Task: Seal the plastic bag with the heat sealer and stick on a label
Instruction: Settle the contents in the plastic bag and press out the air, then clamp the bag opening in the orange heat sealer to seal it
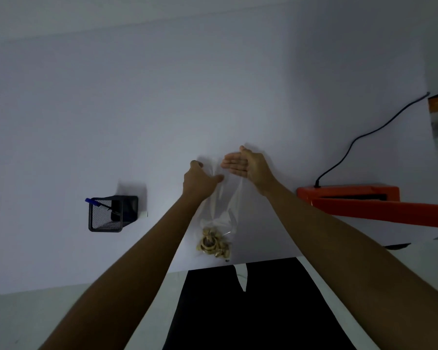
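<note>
A clear plastic bag (224, 205) lies flat on the white counter (137, 109). Its closed end is by the counter's near edge and its open end points away from the person. Some small tan bits (213, 245) sit bunched in the closed end. The left hand (200, 180) is on the bag's left side near the open end, with the thumb reaching across the plastic. I cannot tell if it pinches the bag or only presses on it. The right hand (245, 165) is at the bag's open end on the right side. It is loose and flat, fingers straight and together, holding nothing. Right of the bag sits the orange heat sealer (364, 203), well apart from it. A black cord (364, 137) runs off from its back. Left of the bag stands a black mesh cup (109, 214) with a blue pen (94, 202) inside.
</note>
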